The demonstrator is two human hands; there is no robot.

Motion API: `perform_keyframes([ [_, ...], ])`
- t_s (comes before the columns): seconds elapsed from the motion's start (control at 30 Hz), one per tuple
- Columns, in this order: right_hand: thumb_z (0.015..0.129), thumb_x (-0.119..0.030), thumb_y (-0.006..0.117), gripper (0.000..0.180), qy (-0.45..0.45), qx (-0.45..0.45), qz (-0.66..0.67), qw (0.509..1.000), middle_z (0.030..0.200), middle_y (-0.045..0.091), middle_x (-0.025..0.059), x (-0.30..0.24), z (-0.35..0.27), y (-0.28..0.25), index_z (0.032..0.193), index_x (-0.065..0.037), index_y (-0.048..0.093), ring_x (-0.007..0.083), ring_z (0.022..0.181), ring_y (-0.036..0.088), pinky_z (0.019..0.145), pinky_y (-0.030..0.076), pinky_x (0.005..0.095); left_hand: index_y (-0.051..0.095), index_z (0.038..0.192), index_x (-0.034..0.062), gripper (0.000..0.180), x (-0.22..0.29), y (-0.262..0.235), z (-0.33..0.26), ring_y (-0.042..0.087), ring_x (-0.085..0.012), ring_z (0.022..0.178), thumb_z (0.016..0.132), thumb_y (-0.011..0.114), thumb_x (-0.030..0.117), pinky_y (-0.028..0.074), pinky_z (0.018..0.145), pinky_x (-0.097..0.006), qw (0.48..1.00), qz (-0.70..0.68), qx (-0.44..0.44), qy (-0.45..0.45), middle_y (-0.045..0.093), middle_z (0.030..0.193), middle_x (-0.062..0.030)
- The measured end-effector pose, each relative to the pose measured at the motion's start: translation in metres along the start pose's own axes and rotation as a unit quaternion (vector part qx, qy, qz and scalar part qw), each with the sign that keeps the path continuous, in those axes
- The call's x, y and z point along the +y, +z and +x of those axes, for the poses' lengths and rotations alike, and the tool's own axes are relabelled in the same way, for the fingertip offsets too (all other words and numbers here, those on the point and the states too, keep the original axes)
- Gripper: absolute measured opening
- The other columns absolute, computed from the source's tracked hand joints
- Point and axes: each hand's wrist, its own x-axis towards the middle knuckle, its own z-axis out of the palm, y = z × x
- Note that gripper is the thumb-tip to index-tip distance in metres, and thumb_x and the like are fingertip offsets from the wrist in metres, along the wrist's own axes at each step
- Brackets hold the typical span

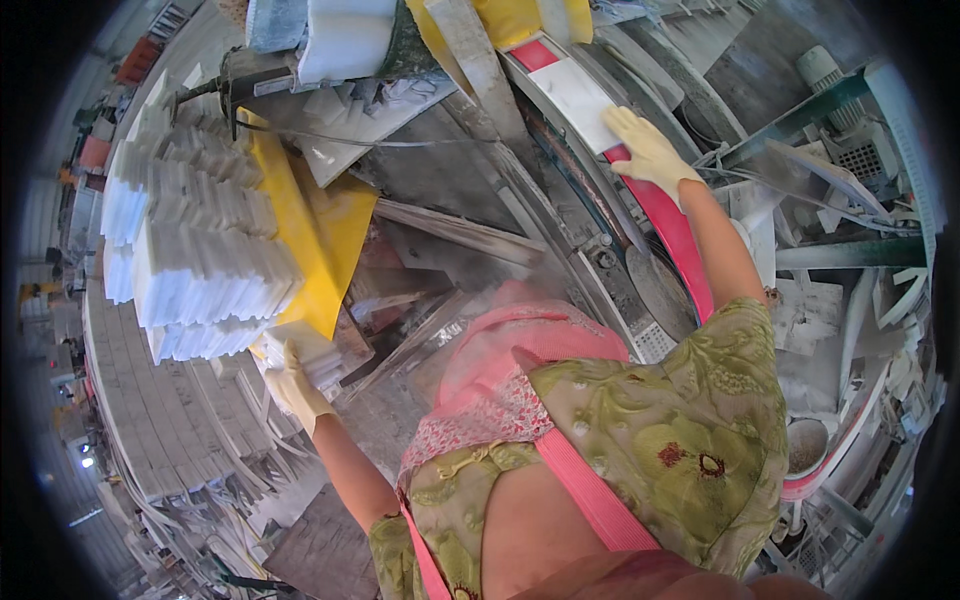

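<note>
A stack of white tiles (195, 250) is seen at far left on a yellow pallet (320, 235). Just below it, a white tile (305, 352) is gripped by the gloved left hand (292, 385). Farther right, the gloved right hand (645, 150) is laid flat, fingers spread, on a white slab (578, 95) on the red belt (675, 235).

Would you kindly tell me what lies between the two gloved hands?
In the head view, grey dusty slabs and a machine rail lie between the left hand and the right hand.
</note>
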Motion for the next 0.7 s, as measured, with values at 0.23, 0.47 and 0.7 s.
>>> perform_keyframes([
  [0.23, 0.092, -0.015, 0.057, 0.068, 0.097, 0.052, -0.237, 0.965, 0.158, 0.039, 0.0108, -0.050, 0.029, 0.031, 0.156, -0.010, 0.032, 0.0245, 0.148, 0.034, 0.122, 0.025, 0.0470, 0.057, 0.118, -0.0052, 0.055, 0.015, -0.002, -0.018, 0.066, -0.0215, 0.090, 0.086, 0.079, 0.033, 0.055, 0.078, -0.034, 0.999, -0.035, -0.005, -0.035, 0.067, 0.107, -0.0158],
  [0.47, 0.096, -0.020, 0.052, 0.042, 0.090, 0.102, -0.117, 0.984, 0.138, 0.059, 0.0139, -0.028, 0.042, 0.007, 0.135, -0.005, 0.050, 0.0272, 0.130, 0.054, 0.113, 0.039, 0.0397, 0.053, 0.129, -0.0029, 0.059, 0.017, -0.001, -0.013, 0.068, -0.0231, 0.095, 0.088, 0.078, 0.031, 0.057, 0.082, -0.037, 0.995, -0.064, -0.028, -0.075, 0.066, 0.111, -0.0146],
  [0.7, 0.092, -0.021, 0.064, 0.056, -0.041, 0.054, -0.193, 0.979, 0.148, 0.051, 0.0145, -0.017, 0.094, 0.008, 0.143, -0.005, 0.047, 0.0278, 0.137, 0.048, 0.116, 0.035, 0.0453, 0.047, 0.135, -0.0008, 0.064, 0.025, 0.000, -0.020, 0.068, -0.0254, 0.096, 0.089, 0.077, 0.031, 0.058, 0.081, -0.038, 0.995, -0.077, -0.032, -0.052, 0.063, 0.118, -0.0171],
])
